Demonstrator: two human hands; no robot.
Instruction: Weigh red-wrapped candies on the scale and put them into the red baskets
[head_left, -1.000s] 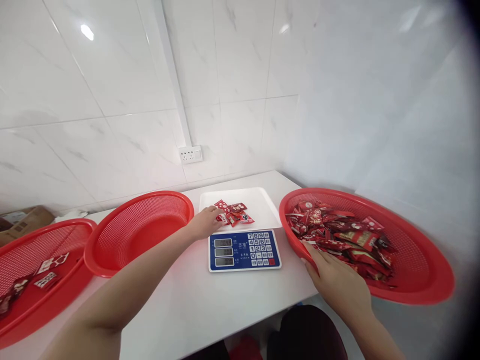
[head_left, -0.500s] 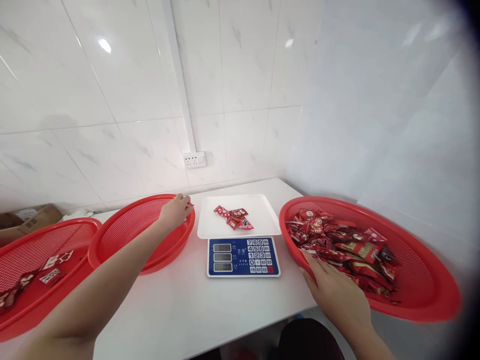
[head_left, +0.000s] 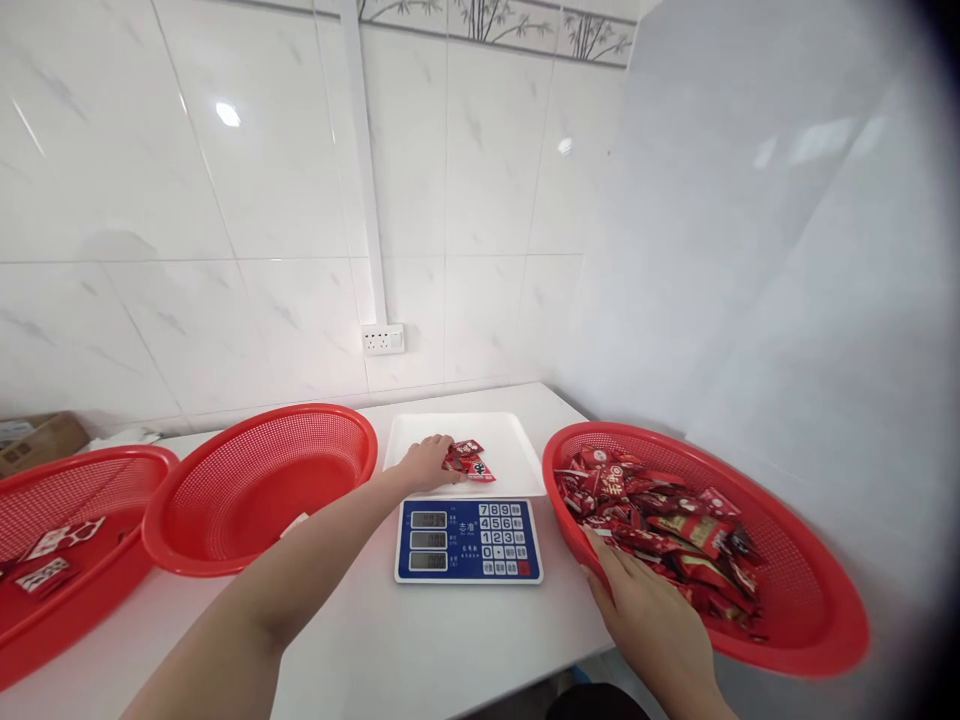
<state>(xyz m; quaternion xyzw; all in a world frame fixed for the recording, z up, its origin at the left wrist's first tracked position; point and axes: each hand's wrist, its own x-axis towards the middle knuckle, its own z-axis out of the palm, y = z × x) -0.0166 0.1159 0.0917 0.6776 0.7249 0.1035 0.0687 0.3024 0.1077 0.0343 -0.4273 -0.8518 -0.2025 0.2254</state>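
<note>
My left hand (head_left: 426, 464) reaches onto the white tray (head_left: 510, 445) of the blue-faced scale (head_left: 469, 540), fingers curled over the small pile of red candy packets (head_left: 471, 463) there. My right hand (head_left: 646, 610) lies flat with fingers spread on the near rim of the right red basket (head_left: 795, 600), touching the heap of red packets (head_left: 660, 530) inside it.
A middle red basket (head_left: 259, 485) holds one pale packet (head_left: 296, 522). A left red basket (head_left: 67, 540) holds a few packets (head_left: 52, 555). A wall socket (head_left: 382, 338) and a cardboard box (head_left: 34, 440) sit behind. White tiled walls close the corner.
My left hand went from the scale tray to the middle basket's rim, then came back onto the tray's packets. The tray's pile looks smaller. The right hand stayed on the right basket.
</note>
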